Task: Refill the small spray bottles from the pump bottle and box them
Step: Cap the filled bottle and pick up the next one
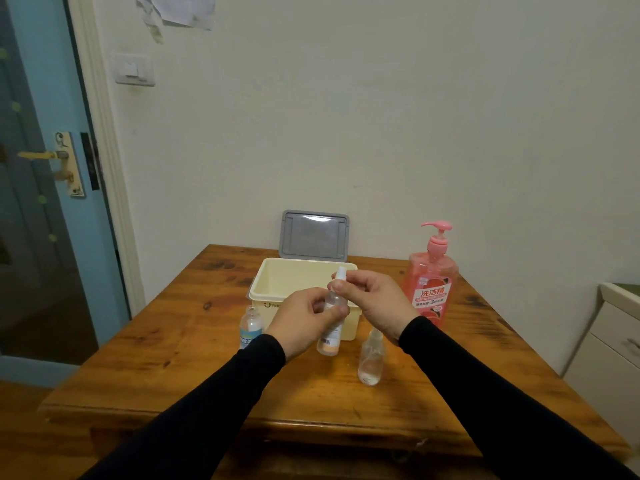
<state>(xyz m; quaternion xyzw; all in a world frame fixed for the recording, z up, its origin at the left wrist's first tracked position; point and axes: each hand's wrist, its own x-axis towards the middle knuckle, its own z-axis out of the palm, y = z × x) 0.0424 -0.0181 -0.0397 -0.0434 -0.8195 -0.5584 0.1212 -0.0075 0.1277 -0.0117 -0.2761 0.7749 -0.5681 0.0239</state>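
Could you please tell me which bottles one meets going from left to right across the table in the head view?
Blue-labelled bottle → held spray bottle → clear empty bottle → pink pump bottle.

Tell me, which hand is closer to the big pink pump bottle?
The right hand. It pinches the top of the small bottle just left of the pink pump bottle. The left hand grips that bottle's body, farther left.
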